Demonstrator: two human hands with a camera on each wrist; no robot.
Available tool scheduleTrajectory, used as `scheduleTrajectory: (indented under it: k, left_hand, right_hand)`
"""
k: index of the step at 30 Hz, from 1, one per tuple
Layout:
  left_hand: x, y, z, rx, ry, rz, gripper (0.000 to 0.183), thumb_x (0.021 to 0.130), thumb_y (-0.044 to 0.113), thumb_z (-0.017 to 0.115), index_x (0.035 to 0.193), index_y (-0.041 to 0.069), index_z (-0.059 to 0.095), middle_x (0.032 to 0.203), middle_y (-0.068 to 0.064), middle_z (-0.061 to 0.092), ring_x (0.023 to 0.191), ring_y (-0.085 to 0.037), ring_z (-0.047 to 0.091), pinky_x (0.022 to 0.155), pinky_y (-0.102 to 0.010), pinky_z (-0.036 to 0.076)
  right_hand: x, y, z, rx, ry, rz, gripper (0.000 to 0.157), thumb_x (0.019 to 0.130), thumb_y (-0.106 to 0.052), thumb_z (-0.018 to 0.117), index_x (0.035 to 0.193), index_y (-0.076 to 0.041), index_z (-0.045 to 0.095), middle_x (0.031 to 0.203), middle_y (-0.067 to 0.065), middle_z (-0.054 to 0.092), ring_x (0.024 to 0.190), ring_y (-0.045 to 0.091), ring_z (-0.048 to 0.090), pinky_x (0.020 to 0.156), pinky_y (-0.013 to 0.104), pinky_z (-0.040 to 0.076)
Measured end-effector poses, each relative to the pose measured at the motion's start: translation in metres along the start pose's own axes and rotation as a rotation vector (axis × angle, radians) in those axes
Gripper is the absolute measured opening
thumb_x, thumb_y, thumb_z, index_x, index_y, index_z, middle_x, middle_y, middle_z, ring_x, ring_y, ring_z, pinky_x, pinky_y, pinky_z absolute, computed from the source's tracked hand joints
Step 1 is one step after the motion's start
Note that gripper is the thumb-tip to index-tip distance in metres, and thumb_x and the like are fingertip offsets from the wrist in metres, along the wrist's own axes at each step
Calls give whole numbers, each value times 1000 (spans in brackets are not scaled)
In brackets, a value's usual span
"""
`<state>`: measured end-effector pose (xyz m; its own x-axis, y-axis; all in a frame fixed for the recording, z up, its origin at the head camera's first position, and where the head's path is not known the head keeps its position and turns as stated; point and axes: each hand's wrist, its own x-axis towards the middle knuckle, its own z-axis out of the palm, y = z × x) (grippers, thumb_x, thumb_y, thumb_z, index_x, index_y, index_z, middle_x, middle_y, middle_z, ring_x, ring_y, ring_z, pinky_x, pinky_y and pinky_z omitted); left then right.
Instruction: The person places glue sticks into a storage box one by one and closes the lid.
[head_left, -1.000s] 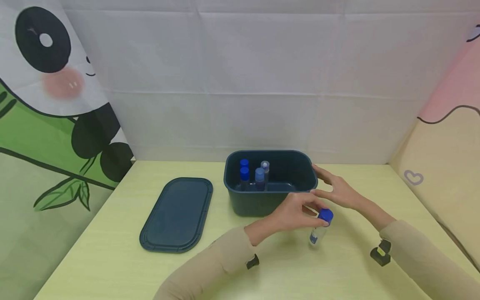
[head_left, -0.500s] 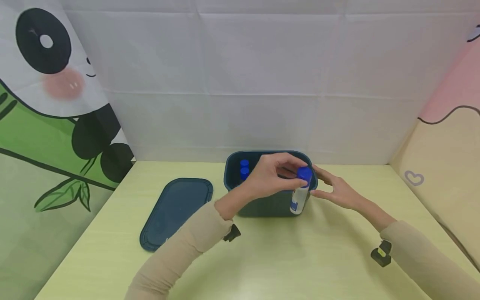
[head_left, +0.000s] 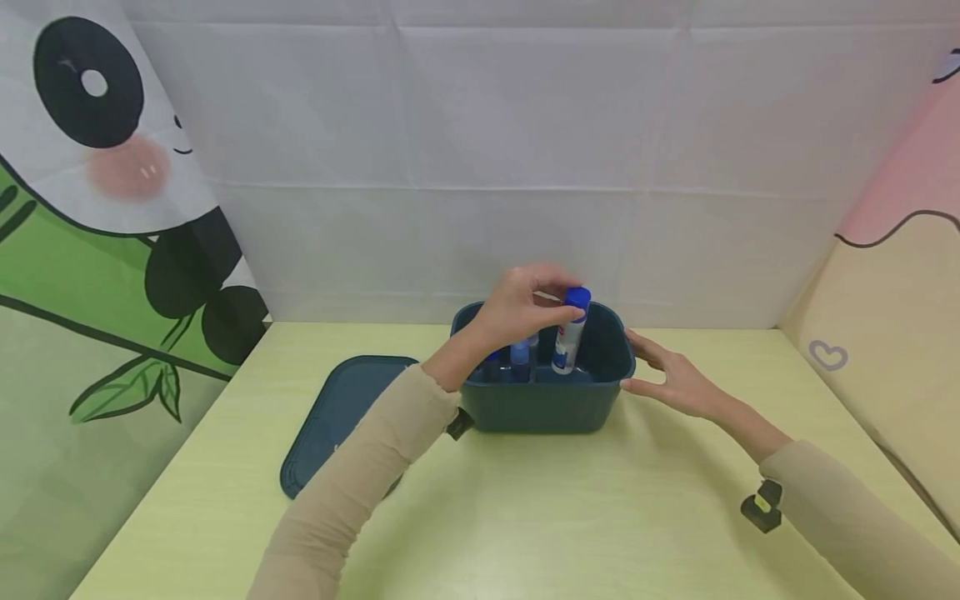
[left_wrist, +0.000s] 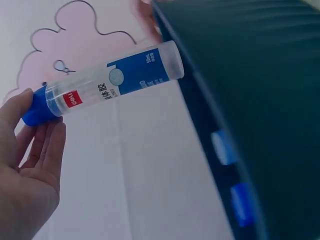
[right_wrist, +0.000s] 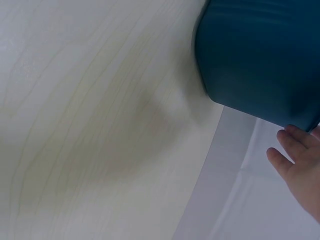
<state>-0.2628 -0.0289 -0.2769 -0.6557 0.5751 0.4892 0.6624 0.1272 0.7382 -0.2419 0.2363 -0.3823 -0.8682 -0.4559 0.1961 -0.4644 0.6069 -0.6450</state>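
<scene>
My left hand (head_left: 517,307) pinches a bottle of liquid glue (head_left: 568,343) by its blue cap. The clear bottle, with a red and blue label, hangs upright, slightly tilted, over the dark teal bin (head_left: 536,408), its lower end inside the opening. In the left wrist view the glue bottle (left_wrist: 120,79) shows whole, thumb and fingertips on the cap. My right hand (head_left: 671,383) touches the bin's right end, thumb and fingers spread; in the right wrist view its fingers (right_wrist: 295,142) lie straight against the rim. Other blue-capped bottles (head_left: 520,358) stand in the bin's left part, partly hidden by my left hand.
A flat dark teal lid (head_left: 348,400) lies on the pale wood-grain table (head_left: 570,517) left of the bin, partly covered by my left sleeve. A white cloth (head_left: 525,167) hangs behind the table, with printed cartoon cloths on both sides.
My left hand has lifted the glue bottle from in front of the bin, up and leftward, and brought it over the bin's opening. The right hand has stayed at the bin's end.
</scene>
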Motion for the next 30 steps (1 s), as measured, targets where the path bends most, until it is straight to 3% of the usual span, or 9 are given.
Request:
scheduleTrajectory:
  k: [8,15,23,30]
  left_hand:
    - [-1,-47,6,55,-43,-162,27,79,7,70,104,1,62,95,-11,65,83,-14,63,76,-22,51]
    - [2,-76,14,125,-79,-278,26,79,10,70,103,3,64,94,-9,67,84,-14,64,75,-24,50]
    - [0,-86,20,219,-120,-347,29,77,14,73,103,6,65,96,-6,67,86,-13,64,75,-22,50]
    - [-1,-88,22,317,-152,-342,31,75,19,75,103,8,66,97,-4,68,85,-12,64,75,-21,50]
  right_hand:
    - [1,1,-1,-8,-1,3,73,86,-24,62,143,-1,23,143,21,29,126,39,35,99,54,31]
    - [-1,3,-2,-15,-2,-5,73,86,-24,62,143,-1,21,144,22,28,125,40,36,99,55,31]
    - [0,3,-1,-18,-3,-5,74,86,-25,62,143,-1,21,144,22,27,125,40,35,99,55,31]
    - [-1,5,1,-12,-1,-2,74,86,-25,62,144,-2,21,144,22,27,125,40,35,99,55,31]
